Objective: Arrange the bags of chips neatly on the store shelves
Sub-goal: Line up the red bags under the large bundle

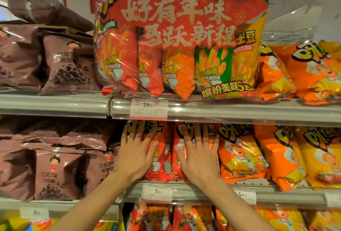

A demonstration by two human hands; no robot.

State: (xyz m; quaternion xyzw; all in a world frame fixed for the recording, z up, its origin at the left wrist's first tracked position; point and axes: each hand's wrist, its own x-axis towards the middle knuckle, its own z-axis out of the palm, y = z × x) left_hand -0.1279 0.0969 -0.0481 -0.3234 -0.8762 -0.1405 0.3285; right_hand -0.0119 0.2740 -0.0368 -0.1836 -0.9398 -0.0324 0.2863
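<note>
Two red chip bags stand side by side on the middle shelf [184, 193]. My left hand [135, 154] lies flat with fingers spread on the left red bag [156, 164]. My right hand [198, 157] presses flat on the right red bag [178, 144], fingers apart. Neither hand grips anything. Orange chip bags [238, 155] stand to the right of them on the same shelf. A large clear multipack of chip bags [177, 46] with a red banner stands on the upper shelf [230, 112], directly above my hands.
Brown chocolate snack bags [60, 168] fill the left side of both shelves. More orange and yellow bags [302, 72] sit at the upper right. Price tags [148, 108] hang on the shelf rails. Another row of red and orange bags [166, 217] shows below.
</note>
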